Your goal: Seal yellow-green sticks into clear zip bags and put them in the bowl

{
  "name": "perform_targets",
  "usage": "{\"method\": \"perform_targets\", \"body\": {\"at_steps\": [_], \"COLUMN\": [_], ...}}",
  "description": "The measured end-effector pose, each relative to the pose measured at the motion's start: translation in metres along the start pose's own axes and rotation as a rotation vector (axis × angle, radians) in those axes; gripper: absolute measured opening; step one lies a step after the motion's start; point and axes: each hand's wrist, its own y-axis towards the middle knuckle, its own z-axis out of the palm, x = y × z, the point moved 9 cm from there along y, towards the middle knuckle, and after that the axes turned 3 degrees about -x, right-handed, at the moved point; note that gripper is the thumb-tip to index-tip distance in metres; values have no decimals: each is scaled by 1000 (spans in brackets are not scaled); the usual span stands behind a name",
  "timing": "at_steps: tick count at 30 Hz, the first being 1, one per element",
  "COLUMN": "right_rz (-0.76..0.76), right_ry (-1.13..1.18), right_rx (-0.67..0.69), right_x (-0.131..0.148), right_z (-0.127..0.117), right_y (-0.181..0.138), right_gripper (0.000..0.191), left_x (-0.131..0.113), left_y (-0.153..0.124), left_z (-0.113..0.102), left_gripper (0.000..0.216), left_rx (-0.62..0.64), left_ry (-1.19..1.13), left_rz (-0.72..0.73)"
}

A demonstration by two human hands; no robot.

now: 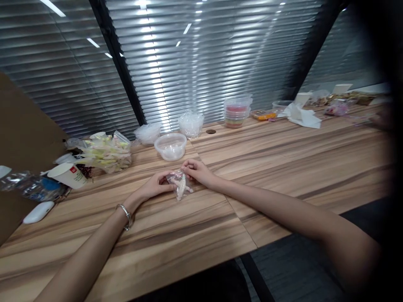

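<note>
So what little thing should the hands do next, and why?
Maybe the right hand should feel gently along the top edge of the clear bag. Its fingers are right there, the left hand holds the bag's side, and pale pieces are inside. I can't tell whether the bag is sealed.

You could read no words, numbers or brand names anywhere in view. Toward nine o'clock, a white paper cup (66, 176) on the worktop (189, 235) showed you a red mark (73, 169) near its rim and, below that, faint small lettering (77, 178), both too small and blurred for you to decipher.
</note>
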Motion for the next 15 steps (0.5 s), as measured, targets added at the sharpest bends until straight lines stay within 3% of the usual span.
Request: {"method": "perform_targets", "body": {"at_steps": [5, 15], "right_rz": [-8, 7], "right_ry": [-1, -22], "right_rx": [-34, -46], "right_x": [0, 2], "right_z": [-4, -3], "right_y": [1, -2], "right_gripper": [25, 25], "left_x": [11, 13], "left_y": [0, 1], "left_z": [-9, -8], "left_gripper": [42, 33], "left_rx": [-102, -108], "left_ry": [-119, -75], "left_rz": [-29, -45]}}
